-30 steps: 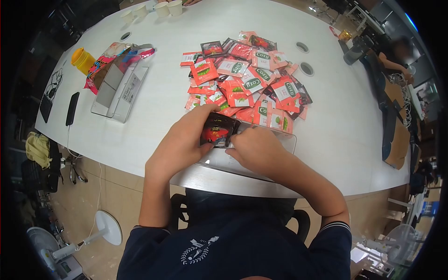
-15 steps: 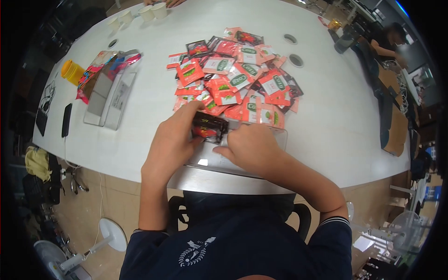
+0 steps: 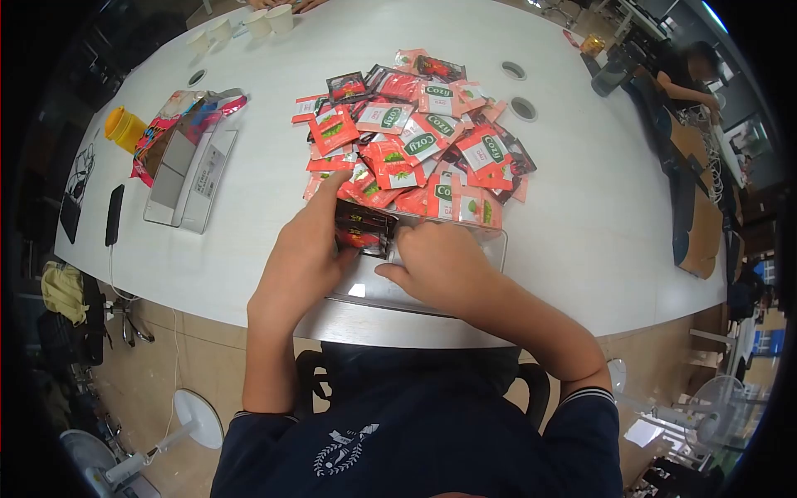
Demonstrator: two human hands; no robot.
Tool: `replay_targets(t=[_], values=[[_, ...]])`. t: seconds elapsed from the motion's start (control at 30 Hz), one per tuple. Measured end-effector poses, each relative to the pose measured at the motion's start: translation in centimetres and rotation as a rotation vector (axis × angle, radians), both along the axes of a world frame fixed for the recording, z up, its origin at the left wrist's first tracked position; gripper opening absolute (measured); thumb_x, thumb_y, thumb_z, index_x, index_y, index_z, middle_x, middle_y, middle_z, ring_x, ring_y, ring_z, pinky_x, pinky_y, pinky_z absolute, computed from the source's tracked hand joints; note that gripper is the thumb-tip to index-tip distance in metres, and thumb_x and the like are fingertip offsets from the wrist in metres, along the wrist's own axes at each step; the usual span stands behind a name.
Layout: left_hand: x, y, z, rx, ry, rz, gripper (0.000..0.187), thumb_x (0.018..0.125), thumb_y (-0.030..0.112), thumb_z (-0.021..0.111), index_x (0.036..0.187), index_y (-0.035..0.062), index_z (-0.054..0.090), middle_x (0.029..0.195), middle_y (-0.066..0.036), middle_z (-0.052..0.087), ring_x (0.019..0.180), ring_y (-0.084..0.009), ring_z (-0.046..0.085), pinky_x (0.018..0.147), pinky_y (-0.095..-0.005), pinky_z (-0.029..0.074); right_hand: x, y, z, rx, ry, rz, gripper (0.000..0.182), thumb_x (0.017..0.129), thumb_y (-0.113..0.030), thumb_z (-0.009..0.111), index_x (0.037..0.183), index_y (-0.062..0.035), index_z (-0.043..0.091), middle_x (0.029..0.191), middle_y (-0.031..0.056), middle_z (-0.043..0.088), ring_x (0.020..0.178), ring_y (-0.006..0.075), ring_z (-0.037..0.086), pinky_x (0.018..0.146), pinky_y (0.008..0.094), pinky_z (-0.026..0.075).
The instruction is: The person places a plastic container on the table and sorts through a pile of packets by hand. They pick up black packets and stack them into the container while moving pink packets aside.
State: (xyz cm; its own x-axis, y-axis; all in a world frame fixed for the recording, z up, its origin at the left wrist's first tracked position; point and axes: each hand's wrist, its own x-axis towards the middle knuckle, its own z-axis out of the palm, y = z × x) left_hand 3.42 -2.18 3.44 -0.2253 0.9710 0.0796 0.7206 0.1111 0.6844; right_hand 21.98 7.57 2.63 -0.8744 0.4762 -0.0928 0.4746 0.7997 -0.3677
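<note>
The left hand (image 3: 300, 253) held a small bundle of dark packets (image 3: 364, 228) with red printing, its thumb at their near edge and its fingers curved along their far side. The dark packets stood close together between the two hands, over the left part of a clear box (image 3: 398, 292).

The right hand (image 3: 444, 264) was at the right edge of the bundle, its fingers curled down and its thumb stretched out toward the left hand, apart from the fingers. Its fingertips were hidden, so whether they pinched a packet could not be told.

The clear box lay on the white bench (image 3: 581, 249) beneath both hands, close to the near edge, and its right end showed beyond the right hand. Just past the hands spread a loose heap of packets (image 3: 415, 137), mostly pink and red with some dark ones among them; several bore a green "Cozy" label.

Well to the left of the left hand stood a second clear box (image 3: 189, 183), with a colourful bag (image 3: 158, 137) beside it and a yellow container (image 3: 124, 129) behind. A black phone (image 3: 114, 216) with a white cable lay farther left. Far ahead of the hands were pale cups (image 3: 257, 25), near another person's hands (image 3: 309, 4) at the far edge. Beyond the right hand, past the heap, lay a round grey ring (image 3: 523, 108).
</note>
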Motion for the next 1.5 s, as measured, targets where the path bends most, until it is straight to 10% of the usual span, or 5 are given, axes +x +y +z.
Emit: replay_targets(t=[0.3, 0.5, 0.57, 0.8, 1.5], values=[[0.3, 0.0, 0.1, 0.030, -0.087, -0.002, 0.110, 0.078, -0.014, 0.075, 0.169, 0.0237, 0.026, 0.117, -0.020, 0.072, 0.104, -0.0330, 0.074, 0.090, -0.0431, 0.058, 0.2, 0.2, -0.2, -0.048, 0.058, 0.020, 0.049, 0.094, -0.043, 0.075, 0.089, 0.0061, 0.071, 0.082, 0.0208, 0.073, 0.079, 0.0386, 0.074, 0.070, 0.0470, 0.058], [0.4, 0.2, 0.2, 0.094, 0.017, -0.052, 0.078, 0.076, -0.013, 0.077, 0.146, 0.0075, 0.051, 0.126, -0.017, 0.068, 0.107, -0.0332, 0.072, 0.089, -0.0403, 0.059, 7.5, 4.0, 6.0, -0.378, 0.243, -0.177, 0.030, 0.093, -0.024, 0.080, 0.113, -0.0030, 0.075, 0.076, 0.0129, 0.071, 0.070, 0.0353, 0.070, 0.068, 0.0403, 0.056], [0.2, 0.1, 0.1, 0.072, -0.009, -0.053, 0.075, 0.073, -0.010, 0.078, 0.142, 0.0075, 0.051, 0.128, -0.020, 0.065, 0.109, -0.0418, 0.068, 0.090, -0.0463, 0.056, 9.5, 6.9, 5.7, -0.212, 0.245, -0.426, 0.021, 0.089, -0.016, 0.080, 0.107, -0.0071, 0.075, 0.090, 0.0121, 0.072, 0.087, 0.0299, 0.071, 0.074, 0.0403, 0.056], [1.6, -0.6, 0.1, 0.044, 0.047, 0.007, 0.071, 0.076, -0.012, 0.077, 0.140, 0.0046, 0.051, 0.122, -0.020, 0.068, 0.106, -0.0351, 0.074, 0.086, -0.0411, 0.060, 12.9, 11.4, -3.7, 0.599, 0.404, -0.031, 0.032, 0.081, -0.008, 0.081, 0.112, -0.0099, 0.072, 0.113, 0.0063, 0.070, 0.107, 0.0276, 0.067, 0.091, 0.0413, 0.052], [2.9, -1.1, -0.4, 0.101, 0.062, 0.059, 0.069, 0.073, -0.008, 0.074, 0.137, 0.0048, 0.049, 0.118, -0.022, 0.065, 0.106, -0.0420, 0.070, 0.084, -0.0459, 0.057, 13.0, 12.2, -3.3, 0.602, 0.558, 0.041, 0.029, 0.082, 0.000, 0.078, 0.109, -0.0094, 0.077, 0.099, 0.0055, 0.073, 0.081, 0.0213, 0.071, 0.068, 0.0340, 0.057]])
